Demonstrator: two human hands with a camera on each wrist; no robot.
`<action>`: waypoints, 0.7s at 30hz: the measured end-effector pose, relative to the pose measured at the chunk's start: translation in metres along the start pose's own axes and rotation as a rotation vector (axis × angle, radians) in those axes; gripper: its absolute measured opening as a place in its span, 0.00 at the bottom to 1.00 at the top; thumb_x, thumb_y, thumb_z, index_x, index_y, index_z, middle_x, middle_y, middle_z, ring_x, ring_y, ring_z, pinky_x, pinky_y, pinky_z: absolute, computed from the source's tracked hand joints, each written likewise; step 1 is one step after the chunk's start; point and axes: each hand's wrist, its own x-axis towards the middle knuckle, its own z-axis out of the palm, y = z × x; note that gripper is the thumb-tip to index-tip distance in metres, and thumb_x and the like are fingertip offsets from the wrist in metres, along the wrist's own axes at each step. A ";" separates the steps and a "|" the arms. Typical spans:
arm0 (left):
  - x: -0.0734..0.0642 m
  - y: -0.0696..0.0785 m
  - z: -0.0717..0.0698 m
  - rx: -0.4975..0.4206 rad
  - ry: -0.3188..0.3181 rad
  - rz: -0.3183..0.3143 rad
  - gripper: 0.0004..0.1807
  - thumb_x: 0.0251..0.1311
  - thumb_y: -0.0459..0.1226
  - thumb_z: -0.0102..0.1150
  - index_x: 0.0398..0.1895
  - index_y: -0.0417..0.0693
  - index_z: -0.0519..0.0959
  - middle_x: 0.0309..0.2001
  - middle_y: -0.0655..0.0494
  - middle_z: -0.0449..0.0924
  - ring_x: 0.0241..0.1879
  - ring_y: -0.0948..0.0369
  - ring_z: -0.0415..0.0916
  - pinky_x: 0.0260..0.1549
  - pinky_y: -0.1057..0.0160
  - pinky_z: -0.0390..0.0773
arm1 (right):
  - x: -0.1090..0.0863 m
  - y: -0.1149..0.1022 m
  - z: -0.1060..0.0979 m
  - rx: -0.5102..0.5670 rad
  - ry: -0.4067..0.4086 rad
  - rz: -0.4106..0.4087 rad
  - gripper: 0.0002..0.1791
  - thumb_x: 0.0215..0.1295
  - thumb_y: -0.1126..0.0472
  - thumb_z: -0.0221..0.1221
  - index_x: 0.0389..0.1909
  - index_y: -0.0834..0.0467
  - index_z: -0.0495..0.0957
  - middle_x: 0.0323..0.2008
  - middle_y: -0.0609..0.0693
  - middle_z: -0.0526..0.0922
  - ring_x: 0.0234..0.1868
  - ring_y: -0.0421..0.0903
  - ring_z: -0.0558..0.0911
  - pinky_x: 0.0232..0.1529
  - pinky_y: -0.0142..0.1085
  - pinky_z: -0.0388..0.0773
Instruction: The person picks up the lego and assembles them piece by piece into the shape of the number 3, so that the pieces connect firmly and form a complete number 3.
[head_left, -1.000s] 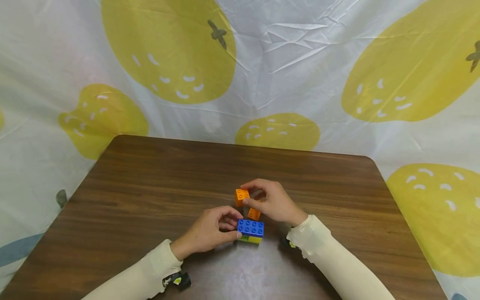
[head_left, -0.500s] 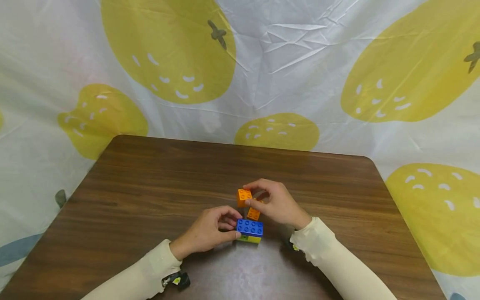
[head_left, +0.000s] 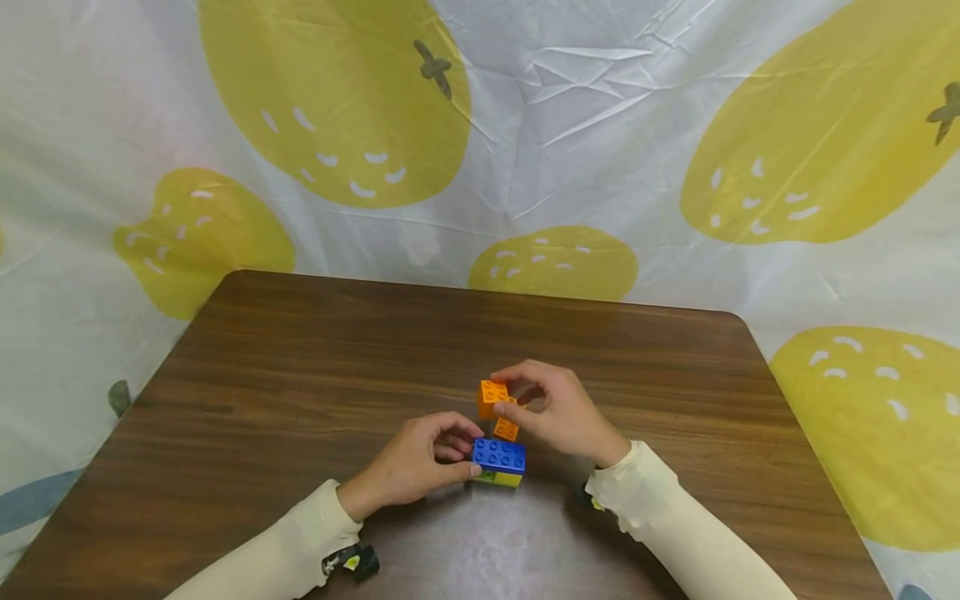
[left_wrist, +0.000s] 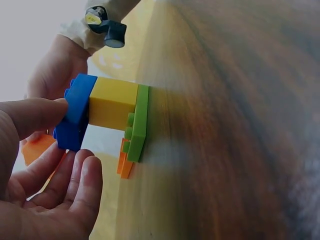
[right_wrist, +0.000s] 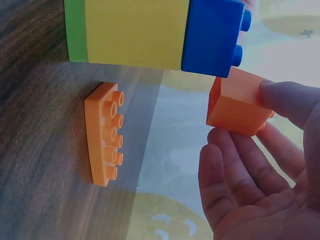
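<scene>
A small stack of toy building bricks stands on the table, with a blue brick (head_left: 499,455) on top, a yellow block (left_wrist: 113,102) beneath it and a thin green plate brick (left_wrist: 141,122) at the bottom. My left hand (head_left: 412,462) holds the blue brick at its left end, thumb on the near side and fingertips on the far side. Just behind the stack, raised off the table, my right hand (head_left: 557,408) pinches an orange block (right_wrist: 240,102) between thumb and fingers, studs facing up. Below that block lies a flat orange plate brick (right_wrist: 96,135), studs up.
The brown wood-grain table (head_left: 337,350) extends around both hands. Behind it hangs a white cloth (head_left: 570,150) printed with yellow fruit shapes. A small dark camera (head_left: 358,562) sits at the left wrist's cuff.
My right hand has shifted slightly to the right with the orange block, which overlaps more of the flat orange brick in the head view. The left hand and the stack stay nearly still.
</scene>
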 end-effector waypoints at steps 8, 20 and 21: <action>0.000 -0.001 0.000 0.018 -0.001 0.006 0.20 0.62 0.39 0.76 0.55 0.44 0.83 0.52 0.49 0.86 0.49 0.56 0.85 0.52 0.59 0.88 | -0.004 -0.005 -0.002 0.000 0.017 -0.011 0.18 0.66 0.57 0.73 0.56 0.52 0.86 0.48 0.44 0.89 0.42 0.41 0.87 0.46 0.43 0.89; 0.000 -0.002 -0.001 0.014 0.008 0.023 0.20 0.61 0.38 0.76 0.55 0.44 0.83 0.51 0.50 0.87 0.49 0.56 0.85 0.53 0.61 0.87 | -0.014 -0.010 -0.005 0.004 0.028 -0.024 0.18 0.67 0.58 0.73 0.56 0.52 0.86 0.49 0.45 0.89 0.42 0.41 0.87 0.44 0.43 0.90; 0.000 -0.001 -0.001 0.011 0.007 0.024 0.20 0.61 0.38 0.76 0.55 0.43 0.83 0.51 0.50 0.87 0.49 0.55 0.85 0.53 0.62 0.87 | -0.015 -0.010 -0.005 0.007 0.029 -0.026 0.18 0.67 0.58 0.73 0.56 0.52 0.86 0.49 0.45 0.89 0.42 0.41 0.87 0.44 0.43 0.90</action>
